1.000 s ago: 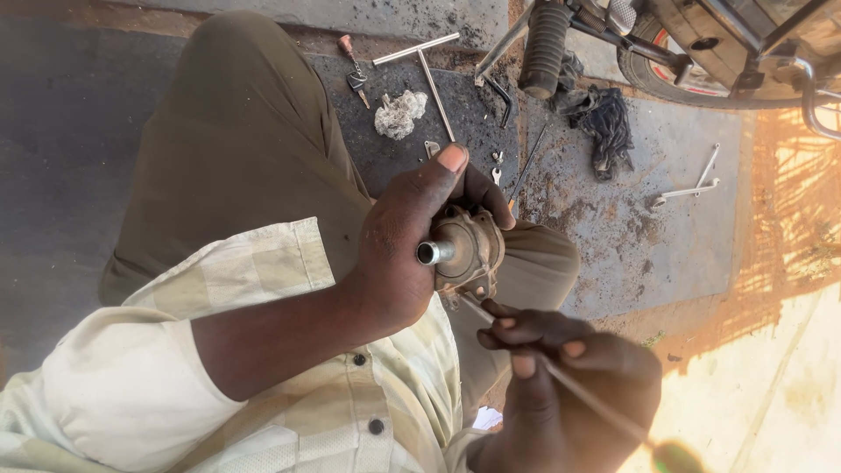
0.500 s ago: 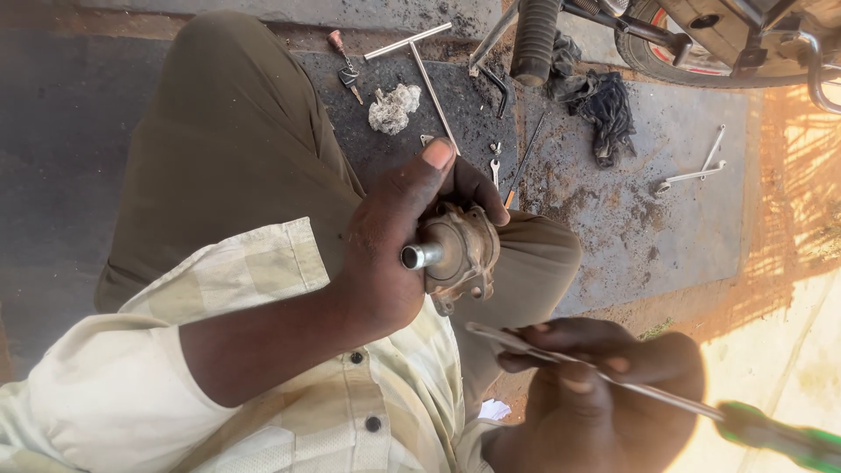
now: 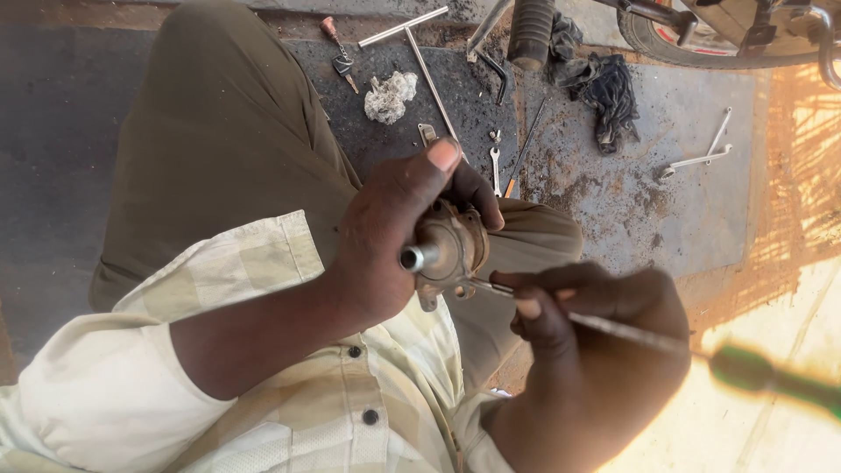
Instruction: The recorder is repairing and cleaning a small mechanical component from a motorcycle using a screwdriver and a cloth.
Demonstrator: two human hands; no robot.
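A: What is the left hand [image 3: 385, 245] doing?

B: It is clamped around a round, grimy grey metal housing with a stub shaft [image 3: 442, 254], thumb over the top, held up above the lap so the flange faces the other hand.

A: And the right hand [image 3: 596, 324]?

B: Its fingers are pinched together on a long thin steel screwdriver with a green handle [image 3: 613, 331]. The tip touches the housing's lower edge, gripped near the tip, likely for finer control.

A: Any containers?

B: None that I can see. The tools lie loose on the stained concrete floor [image 3: 631, 201]: a steel T-handle wrench [image 3: 420, 44], a small spanner [image 3: 496, 166], a crumpled whitish rag [image 3: 390, 96] and a dark cloth [image 3: 604, 92].
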